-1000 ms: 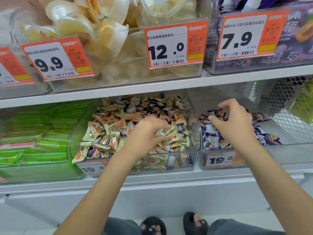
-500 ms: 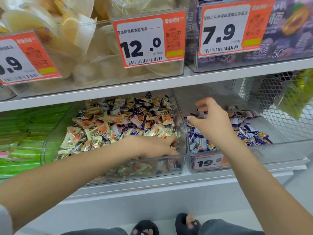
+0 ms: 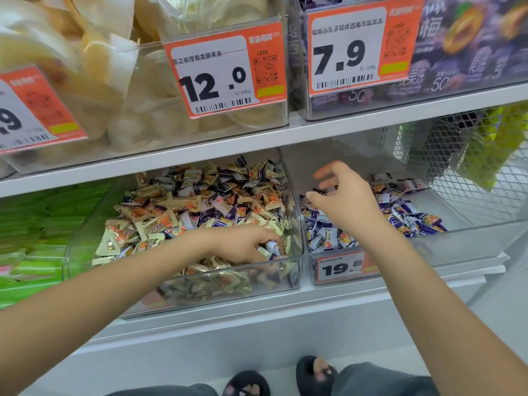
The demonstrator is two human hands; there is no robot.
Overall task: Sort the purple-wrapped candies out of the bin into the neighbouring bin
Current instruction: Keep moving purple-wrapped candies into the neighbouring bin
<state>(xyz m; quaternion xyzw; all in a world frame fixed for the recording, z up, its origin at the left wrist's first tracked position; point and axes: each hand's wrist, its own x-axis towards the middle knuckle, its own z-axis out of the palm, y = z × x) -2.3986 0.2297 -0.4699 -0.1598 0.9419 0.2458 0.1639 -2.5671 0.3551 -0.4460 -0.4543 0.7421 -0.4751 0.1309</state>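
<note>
**Purple candies: some moved, lots left**

Head view:

Purple-wrapped candies (image 3: 228,208) mixed in with gold ones in the middle bin (image 3: 183,284). Plenty of purple bits showing near the back and middle of that pile. Left hand (image 3: 243,245) down in the front right corner of that bin, fingers curled round a small purple-and-white candy (image 3: 270,248). Right hand (image 3: 347,204) up over the neighbouring bin (image 3: 468,241), fingers loose and spread, holding nothing that can be seen. Under it, a low heap of purple candies (image 3: 400,212) already sorted, lying on the floor of that bin, with lots of bare room toward the right.

Looks like partway done. One candy picked, not yet carried across. Many purple ones left to find, some likely hidden under the gold.
</note>
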